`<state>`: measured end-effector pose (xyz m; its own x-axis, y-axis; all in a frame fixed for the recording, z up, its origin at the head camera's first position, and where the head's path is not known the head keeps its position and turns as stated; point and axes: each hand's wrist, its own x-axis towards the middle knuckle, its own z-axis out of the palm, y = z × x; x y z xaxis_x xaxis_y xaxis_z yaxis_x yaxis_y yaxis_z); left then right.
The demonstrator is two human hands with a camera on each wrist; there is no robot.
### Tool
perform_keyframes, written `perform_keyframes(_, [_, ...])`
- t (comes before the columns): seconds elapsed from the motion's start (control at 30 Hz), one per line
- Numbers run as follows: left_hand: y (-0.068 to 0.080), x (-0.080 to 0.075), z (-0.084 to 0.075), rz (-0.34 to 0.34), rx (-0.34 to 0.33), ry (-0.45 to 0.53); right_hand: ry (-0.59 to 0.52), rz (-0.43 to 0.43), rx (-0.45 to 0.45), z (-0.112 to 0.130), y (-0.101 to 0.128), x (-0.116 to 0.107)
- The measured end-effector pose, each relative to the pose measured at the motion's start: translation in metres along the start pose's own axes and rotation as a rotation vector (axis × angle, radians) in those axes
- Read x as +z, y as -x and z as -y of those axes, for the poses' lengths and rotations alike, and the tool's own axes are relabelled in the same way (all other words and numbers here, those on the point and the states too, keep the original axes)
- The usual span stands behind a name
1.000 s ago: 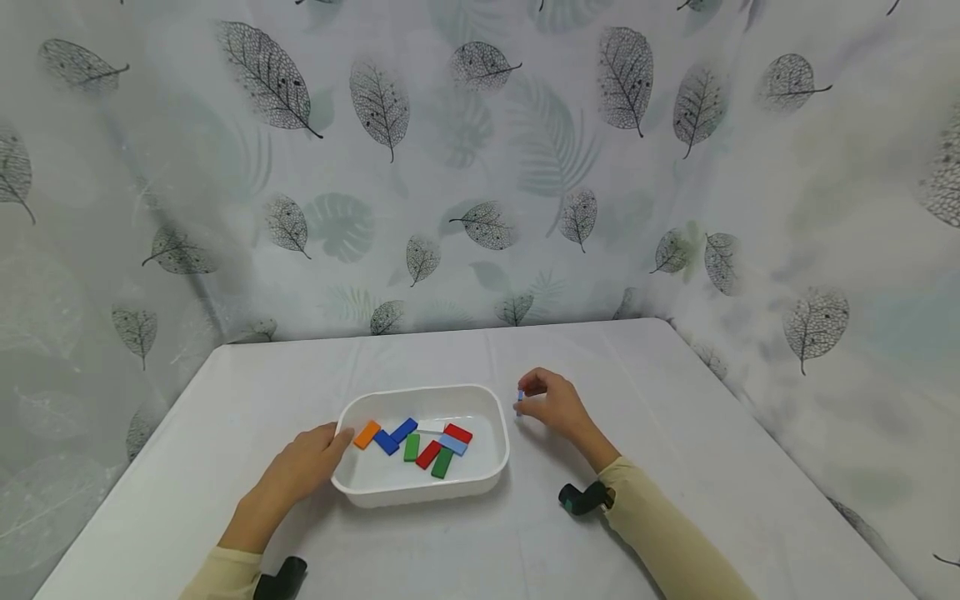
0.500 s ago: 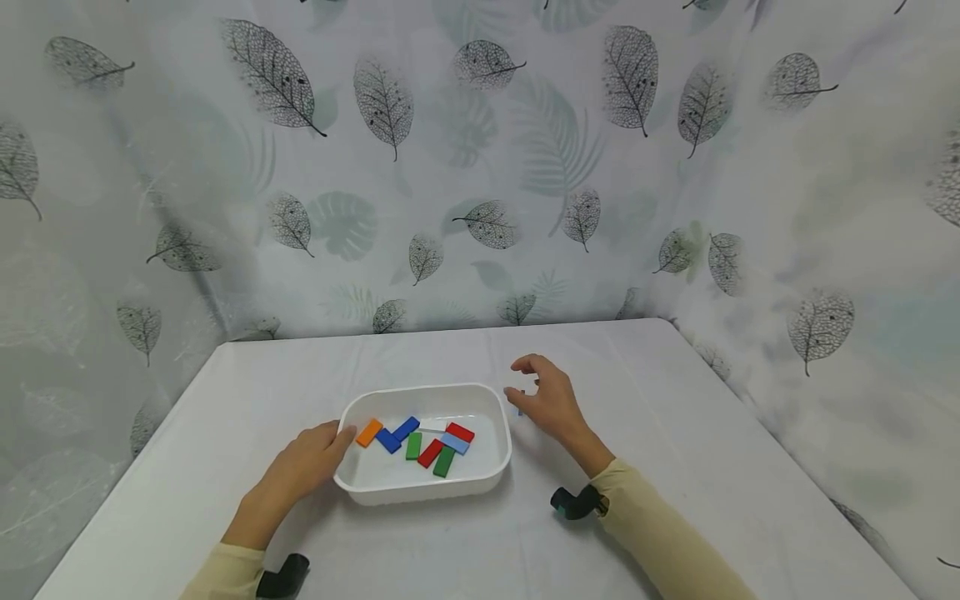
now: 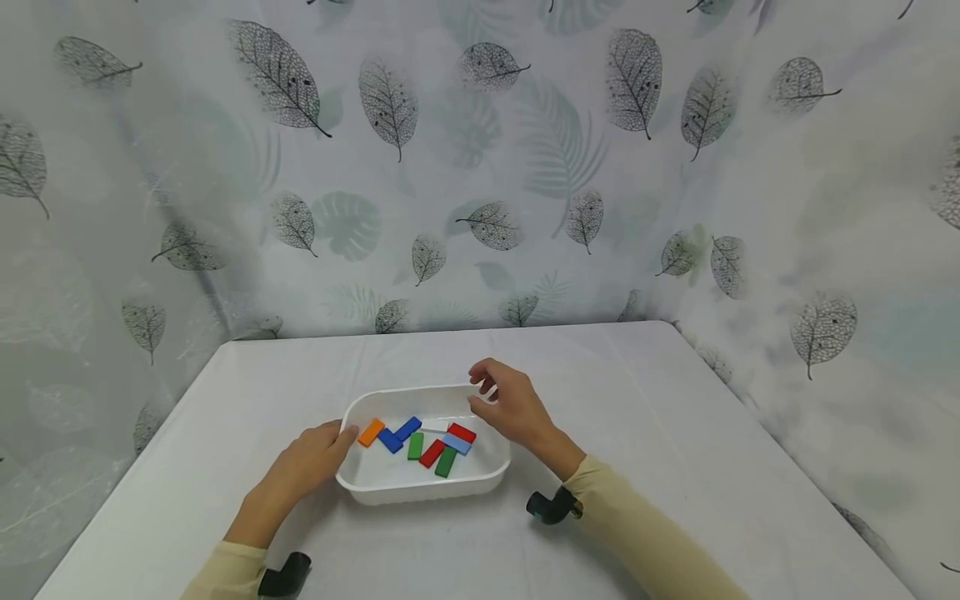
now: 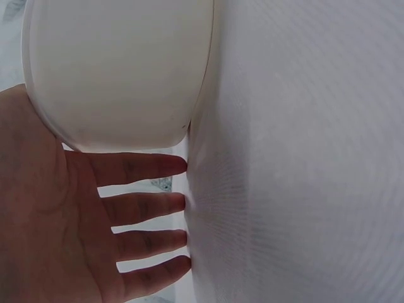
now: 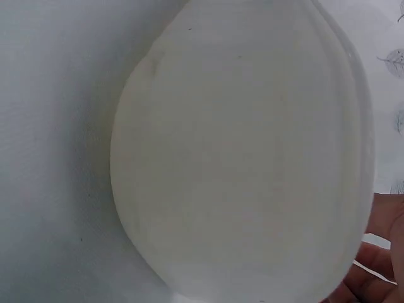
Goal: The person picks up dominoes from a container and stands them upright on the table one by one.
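A white tray (image 3: 420,390) sits mid-table and holds several flat blocks: an orange one (image 3: 369,432), blue (image 3: 397,434), green (image 3: 415,446), red (image 3: 431,453) and light blue (image 3: 454,443). My left hand (image 3: 315,454) rests with straight fingers against the tray's left wall; the left wrist view shows those fingers (image 4: 170,203) beside the tray wall (image 4: 120,69). My right hand (image 3: 483,393) hovers over the tray's far right corner, fingers loosely curled, with nothing seen in it. The right wrist view is filled by the tray's outer wall (image 5: 246,158).
The white-clothed table (image 3: 675,433) is closed in at the back and both sides by a leaf-patterned curtain (image 3: 525,167). Black wrist cameras (image 3: 551,506) sit at both cuffs.
The right hand let go of a small blue block it pinched upright on the table right of the tray, then moved left over the tray's corner. The left hand stayed put.
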<state>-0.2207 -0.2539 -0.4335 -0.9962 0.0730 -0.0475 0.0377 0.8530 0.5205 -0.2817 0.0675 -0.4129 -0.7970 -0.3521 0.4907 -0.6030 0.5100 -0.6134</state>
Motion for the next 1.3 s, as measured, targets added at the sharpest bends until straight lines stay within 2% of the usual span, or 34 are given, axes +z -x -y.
perform_keyframes(0.27, [-0.001, 0.001, 0.002, 0.001, -0.002, -0.004, 0.025, 0.099, 0.012, 0.006, -0.002, 0.013])
perform_keyframes(0.43, [0.0, 0.002, 0.003, -0.003, 0.0, -0.01, 0.019, 0.167, 0.06, 0.006, -0.003, 0.021])
perform_keyframes(0.8, [0.001, 0.001, 0.002, -0.005, 0.004, -0.006, 0.145, 0.326, 0.077, 0.004, -0.008, 0.031])
perform_keyframes(1.3, [-0.001, -0.002, -0.001, 0.007, 0.0, -0.003, 0.428, 0.365, 0.011, 0.008, -0.006, 0.04])
